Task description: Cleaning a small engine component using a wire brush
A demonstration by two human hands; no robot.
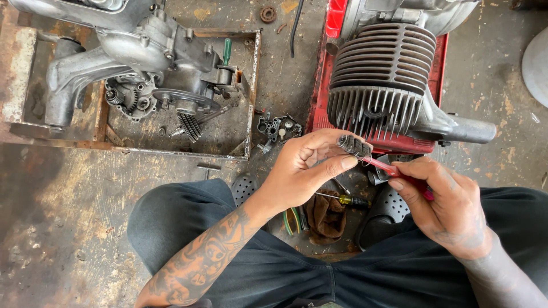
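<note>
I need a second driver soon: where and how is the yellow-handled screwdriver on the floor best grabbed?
Take the yellow-handled screwdriver by its yellow and black handle, coming down from above. It lies flat with the thin shaft pointing left toward the brown rag, and the handle end looks uncovered, below the left hand.

You have no packages, labels, signs or screens in front of you here. Nothing on the floor, in the trays or in your hands carries a readable panel or wrapper of any kind.
</note>
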